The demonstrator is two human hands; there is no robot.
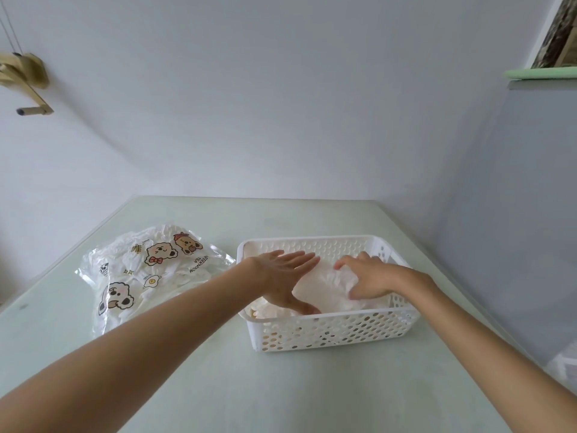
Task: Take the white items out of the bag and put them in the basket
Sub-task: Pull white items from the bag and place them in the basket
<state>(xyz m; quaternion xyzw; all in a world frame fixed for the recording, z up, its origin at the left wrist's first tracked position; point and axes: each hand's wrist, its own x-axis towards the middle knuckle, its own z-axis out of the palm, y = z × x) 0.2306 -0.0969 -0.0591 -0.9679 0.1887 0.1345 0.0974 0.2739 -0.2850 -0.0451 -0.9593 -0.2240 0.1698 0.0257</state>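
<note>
Pale green tabletop (218, 385), white wall behind. A white perforated plastic basket (331, 332) is sitting right of centre, with soft white crumpled items (324, 289) lying inside it. Both hands are reaching into the basket. The left hand (285, 276) is lying flat with fingers straight and spread wide, thumb pressing at the near edge of the top white item. The right hand (365, 276) is curling its fingers over that same item, gripping its far side. A clear plastic bag printed with cartoon bears (146, 273) is lying just left of the basket, more white items showing inside it.
</note>
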